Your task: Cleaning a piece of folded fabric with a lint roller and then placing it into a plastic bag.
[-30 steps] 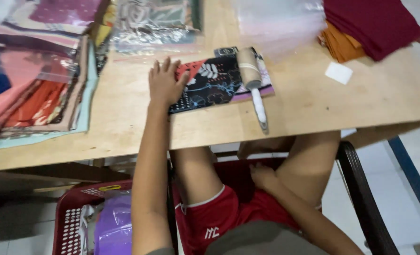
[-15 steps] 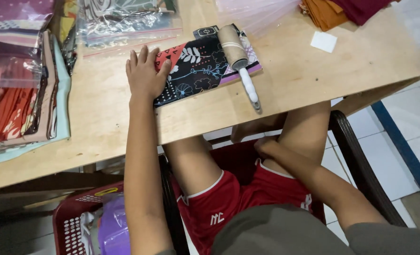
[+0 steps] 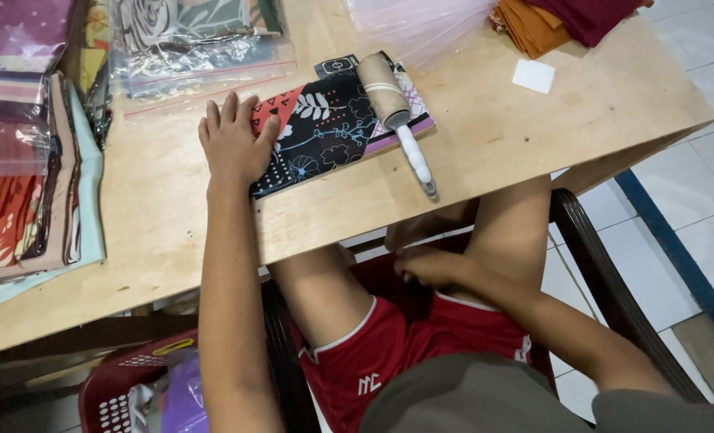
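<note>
Folded patterned cloth (image 3: 337,128): lay flat on the wooden worktop (image 3: 485,152), mid-front.
Left hand (image 3: 235,146): rested flat, fingers spread, pressing the cloth's left end, clenching nothing.
Lint roller (image 3: 395,112): lay across the cloth's right end.
Right hand (image 3: 429,265): below the worktop edge, over the lap; its grip could not be told.

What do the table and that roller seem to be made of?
Table: probably wood or laminate, pale, matt, with faint grain. Roller: a tan drum, likely sticky paper, on a white, glossy handle, probably plastic. It lies on a printed cloth that looks like soft woven fabric.
</note>
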